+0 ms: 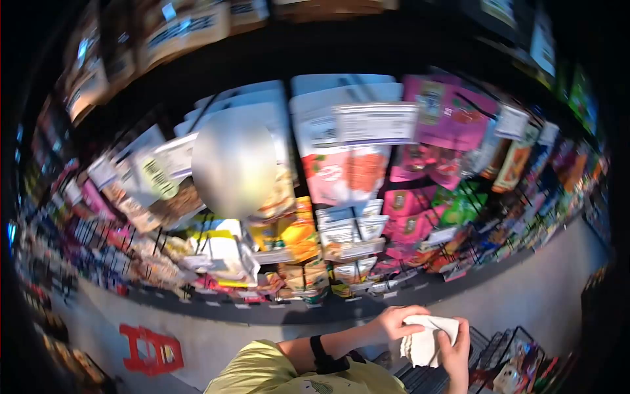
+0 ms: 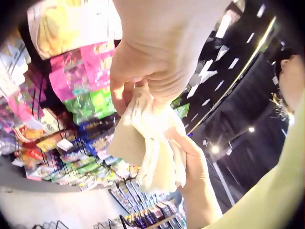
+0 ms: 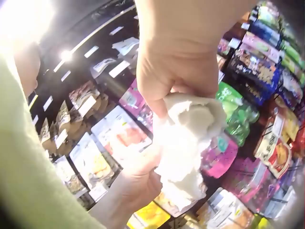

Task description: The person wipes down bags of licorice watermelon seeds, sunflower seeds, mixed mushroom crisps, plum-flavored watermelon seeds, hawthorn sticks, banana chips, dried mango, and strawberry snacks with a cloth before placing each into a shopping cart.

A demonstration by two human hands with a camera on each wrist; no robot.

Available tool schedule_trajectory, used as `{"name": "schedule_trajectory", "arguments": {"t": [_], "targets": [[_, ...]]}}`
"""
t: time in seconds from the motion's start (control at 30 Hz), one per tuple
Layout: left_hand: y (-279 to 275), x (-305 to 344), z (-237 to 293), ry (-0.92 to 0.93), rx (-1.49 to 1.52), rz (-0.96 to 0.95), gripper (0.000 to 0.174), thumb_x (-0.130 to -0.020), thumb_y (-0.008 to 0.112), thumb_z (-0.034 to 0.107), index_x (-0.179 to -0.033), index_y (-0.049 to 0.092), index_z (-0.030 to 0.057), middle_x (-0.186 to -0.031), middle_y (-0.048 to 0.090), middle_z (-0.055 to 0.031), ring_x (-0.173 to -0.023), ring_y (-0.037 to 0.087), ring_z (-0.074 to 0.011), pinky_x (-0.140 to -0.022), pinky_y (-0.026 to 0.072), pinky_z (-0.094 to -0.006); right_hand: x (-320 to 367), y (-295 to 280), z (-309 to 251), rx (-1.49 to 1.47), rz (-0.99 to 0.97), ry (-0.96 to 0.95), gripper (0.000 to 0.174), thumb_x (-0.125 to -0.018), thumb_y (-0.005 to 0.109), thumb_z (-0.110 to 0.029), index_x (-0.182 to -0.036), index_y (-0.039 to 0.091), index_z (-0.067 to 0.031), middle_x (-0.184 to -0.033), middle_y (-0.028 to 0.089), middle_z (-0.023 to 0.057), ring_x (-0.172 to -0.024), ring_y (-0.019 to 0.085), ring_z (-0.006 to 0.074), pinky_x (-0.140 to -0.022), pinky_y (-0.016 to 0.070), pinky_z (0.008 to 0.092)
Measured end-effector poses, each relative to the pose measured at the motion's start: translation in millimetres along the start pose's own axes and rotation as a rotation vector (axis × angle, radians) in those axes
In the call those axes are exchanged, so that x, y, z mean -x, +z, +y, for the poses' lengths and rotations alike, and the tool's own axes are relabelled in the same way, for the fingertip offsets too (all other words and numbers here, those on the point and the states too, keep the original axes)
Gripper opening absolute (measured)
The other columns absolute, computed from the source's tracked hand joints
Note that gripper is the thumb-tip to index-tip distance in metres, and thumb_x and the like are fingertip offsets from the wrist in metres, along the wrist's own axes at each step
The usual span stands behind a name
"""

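A folded cream cloth [image 1: 430, 340] with ruffled edges is held between both hands, low and right of centre in the head view. The left hand [image 1: 400, 322] pinches its upper left edge, and the right hand [image 1: 457, 351] grips the right side with the thumb on its face. In the left wrist view the cloth [image 2: 155, 157] hangs in folds beneath the left hand [image 2: 152, 57], with the right hand [image 2: 193, 167] at its far side. The right wrist view shows the right hand [image 3: 181, 67] holding the bunched top of the cloth [image 3: 186, 143], the left hand [image 3: 136, 183] beside it.
Racks of hanging packets [image 1: 348, 174] curve across the front. A red object [image 1: 151, 350] lies on the grey floor [image 1: 223, 341] at lower left. Wire baskets with goods [image 1: 508, 361] stand to the right of the hands. A blurred grey oval [image 1: 235, 167] covers part of the shelf.
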State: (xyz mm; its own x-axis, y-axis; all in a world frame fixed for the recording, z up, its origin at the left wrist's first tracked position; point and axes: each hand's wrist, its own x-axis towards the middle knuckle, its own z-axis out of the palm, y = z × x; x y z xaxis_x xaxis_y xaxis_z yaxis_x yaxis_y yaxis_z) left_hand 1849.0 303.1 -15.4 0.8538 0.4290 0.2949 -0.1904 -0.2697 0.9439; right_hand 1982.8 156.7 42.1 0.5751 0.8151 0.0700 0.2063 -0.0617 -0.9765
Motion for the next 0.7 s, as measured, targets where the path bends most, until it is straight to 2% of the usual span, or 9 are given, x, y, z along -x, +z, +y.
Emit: {"name": "schedule_trajectory", "arguments": {"t": [0.07, 0.17, 0.23, 0.3, 0.37, 0.53, 0.63, 0.67, 0.7], "targets": [[-30, 26, 18, -0.013, -0.123, 0.153, 0.026, -0.084, 0.062, 0.016, -0.106, 0.061, 0.0018, -0.092, 0.065, -0.0151, -0.082, 0.065, -0.025, -0.068, 0.0502, -0.0309, -11, 26, -3, -0.086, -0.058, -0.045, 0.027, -0.077, 0.063, 0.0, -0.095, 0.043, -0.004, -0.091, 0.05, 0.0063, -0.084, 0.05, 0.0118, -0.073, 0.0424, 0.0251], [-56, 64, 24, -0.12, -0.188, 0.277, 0.026, -0.084, 0.063, 0.016, -0.106, 0.062, 0.002, -0.091, 0.065, -0.0147, -0.081, 0.065, -0.0237, -0.068, 0.0502, -0.0311, -23, 54, -2, 0.059, -0.196, -0.051, 0.024, -0.076, 0.064, -0.001, -0.088, 0.044, -0.0032, -0.092, 0.05, 0.007, -0.083, 0.051, 0.0127, -0.069, 0.0439, 0.0256], [-66, 85, 29, -0.097, -0.195, 0.351, 0.026, -0.083, 0.063, 0.016, -0.105, 0.062, 0.002, -0.09, 0.066, -0.0145, -0.079, 0.066, -0.0225, -0.067, 0.0506, -0.0305, -27, 82, -21, 0.212, -0.181, -0.295, 0.021, -0.072, 0.069, -0.001, -0.076, 0.049, -0.0011, -0.088, 0.054, 0.0082, -0.078, 0.055, 0.0143, -0.061, 0.0443, 0.0246], [-74, 103, 32, -0.115, -0.218, 0.457, 0.026, -0.083, 0.064, 0.016, -0.105, 0.063, 0.0024, -0.091, 0.066, -0.0149, -0.078, 0.066, -0.0225, -0.066, 0.051, -0.0299, -28, 92, -22, 0.354, -0.237, -0.344, 0.021, -0.072, 0.07, -0.002, -0.075, 0.05, -0.0007, -0.079, 0.056, 0.0046, -0.072, 0.054, 0.0106, -0.06, 0.0433, 0.0225], [-80, 116, 36, -0.096, -0.232, 0.517, 0.025, -0.082, 0.064, 0.016, -0.104, 0.063, 0.0025, -0.09, 0.066, -0.0145, -0.075, 0.067, -0.0223, -0.064, 0.051, -0.0291, -25, 107, -15, 0.121, -0.333, -0.056, 0.022, -0.072, 0.071, -0.002, -0.073, 0.049, -0.0003, -0.07, 0.056, 0.0006, -0.065, 0.051, 0.0064, -0.057, 0.042, 0.0217], [-88, 137, 55, -0.09, -0.311, 0.645, 0.024, -0.081, 0.066, 0.015, -0.102, 0.065, 0.003, -0.084, 0.067, -0.013, -0.067, 0.067, -0.021, -0.058, 0.0502, -0.0277, -29, 127, -12, 0.26, -0.497, 0.069, 0.024, -0.079, 0.068, -0.016, -0.091, 0.064, 0.0039, -0.073, 0.062, 0.0031, -0.067, 0.051, 0.004, -0.059, 0.0417, 0.0207], [-94, 145, 67, -0.103, -0.344, 0.672, 0.024, -0.081, 0.066, 0.015, -0.102, 0.065, 0.0031, -0.084, 0.067, -0.0133, -0.067, 0.066, -0.0213, -0.058, 0.0502, -0.028, -28, 140, -14, 0.11, -0.539, 0.051, 0.023, -0.081, 0.068, -0.017, -0.09, 0.064, 0.004, -0.075, 0.063, 0.0042, -0.068, 0.053, 0.0062, -0.062, 0.0431, 0.0223], [-95, 146, 70, -0.138, -0.36, 0.675, 0.025, -0.081, 0.066, 0.015, -0.102, 0.065, 0.0032, -0.084, 0.067, -0.0136, -0.068, 0.066, -0.0216, -0.059, 0.0503, -0.0281, -25, 141, -24, 0.073, -0.573, 0.21, 0.028, -0.083, 0.065, -0.019, -0.099, 0.062, 0.0037, -0.085, 0.064, 0.006, -0.075, 0.056, 0.0092, -0.068, 0.045, 0.0248], [-95, 147, 68, -0.135, -0.36, 0.67, 0.025, -0.081, 0.066, 0.015, -0.102, 0.065, 0.0032, -0.084, 0.067, -0.0136, -0.068, 0.066, -0.0216, -0.059, 0.0503, -0.0281, -23, 146, -33, 0.072, -0.567, 0.209, 0.028, -0.083, 0.065, -0.019, -0.099, 0.062, 0.0037, -0.085, 0.064, 0.006, -0.075, 0.056, 0.0092, -0.068, 0.045, 0.0248]]}}
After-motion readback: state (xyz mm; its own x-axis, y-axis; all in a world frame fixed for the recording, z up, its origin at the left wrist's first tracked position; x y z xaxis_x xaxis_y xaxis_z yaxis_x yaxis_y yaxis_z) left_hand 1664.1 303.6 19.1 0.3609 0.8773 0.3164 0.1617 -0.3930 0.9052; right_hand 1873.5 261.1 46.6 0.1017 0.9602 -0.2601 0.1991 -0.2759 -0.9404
